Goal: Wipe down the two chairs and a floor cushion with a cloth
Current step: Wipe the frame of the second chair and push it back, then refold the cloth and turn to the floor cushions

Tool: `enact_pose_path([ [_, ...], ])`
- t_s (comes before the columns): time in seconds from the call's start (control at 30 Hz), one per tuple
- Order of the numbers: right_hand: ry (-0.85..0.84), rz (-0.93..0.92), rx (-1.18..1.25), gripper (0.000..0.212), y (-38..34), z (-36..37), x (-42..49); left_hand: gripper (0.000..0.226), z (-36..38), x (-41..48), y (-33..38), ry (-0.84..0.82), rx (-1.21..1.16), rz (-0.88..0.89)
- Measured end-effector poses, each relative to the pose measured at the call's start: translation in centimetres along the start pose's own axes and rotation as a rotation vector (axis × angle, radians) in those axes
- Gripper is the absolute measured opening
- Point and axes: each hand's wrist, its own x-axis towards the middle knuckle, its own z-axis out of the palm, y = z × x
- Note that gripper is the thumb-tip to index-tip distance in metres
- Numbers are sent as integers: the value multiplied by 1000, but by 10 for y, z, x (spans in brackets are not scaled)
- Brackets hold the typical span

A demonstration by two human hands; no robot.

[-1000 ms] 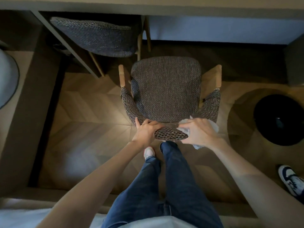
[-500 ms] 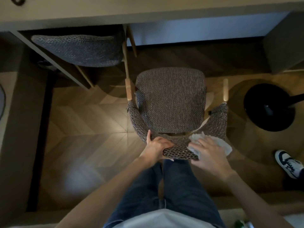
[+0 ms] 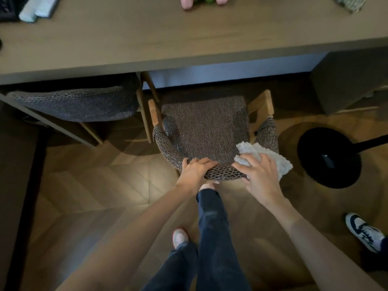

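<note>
From my feed, the long brown wooden desk (image 3: 189,38) fills the top of the head view, above a brown herringbone wood floor (image 3: 94,185). Pushed partly under the desk's edge is the dark brown woven-fabric armchair (image 3: 204,131) with pale wooden arm ends, its curved backrest nearest me. A second chair (image 3: 77,106) in grey woven fabric sits tucked under the desk to its left. A round black stand base (image 3: 329,158) rests on the floor to the right, near the armchair. The crumpled white cloth (image 3: 281,164) lies on the right end of the backrest's top. My right hand (image 3: 260,179) presses it there, fingers spread and fairly straight. My left hand (image 3: 195,173) grips the backrest's top beside it, fingers curled over the edge. A white-and-navy sneaker (image 3: 363,232) shows at the far right.
</note>
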Motion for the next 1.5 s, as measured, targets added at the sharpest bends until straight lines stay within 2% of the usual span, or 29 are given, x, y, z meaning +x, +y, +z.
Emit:
enact_pose_path([
  [0.2, -59, 19, -23, 50, 49, -5, 102, 63, -36, 95, -14, 90, -17, -40],
  [0.47, -176, -22, -35, 47, 77, 6, 218, 62, -86, 180, -58, 98, 9, -136],
  [0.83, -218, -152, 47, 48, 61, 22, 343, 55, -169, 229, -119, 80, 38, -242],
  [1.07, -243, -172, 43, 51, 50, 26, 356, 61, -183, 233, -119, 15, 200, -336],
  [1.13, -302, -124, 115, 52, 50, 17, 361, 63, -185, 229, -110, 34, 122, -388],
  [1.2, -339, -89, 285, 50, 52, 2, 363, 65, -190, 216, -100, 80, 0, -388],
  [1.33, -277, -66, 800, 62, 46, -41, 342, 62, -199, 154, -78, 339, -306, -357],
  [1.4, -275, -100, 1001, 66, 27, -63, 328, 66, -204, 114, -67, 444, -498, -356],
  [1.5, -310, -226, 1168, 69, -18, -89, 309, 74, -213, 53, -62, 549, -873, -414],
])
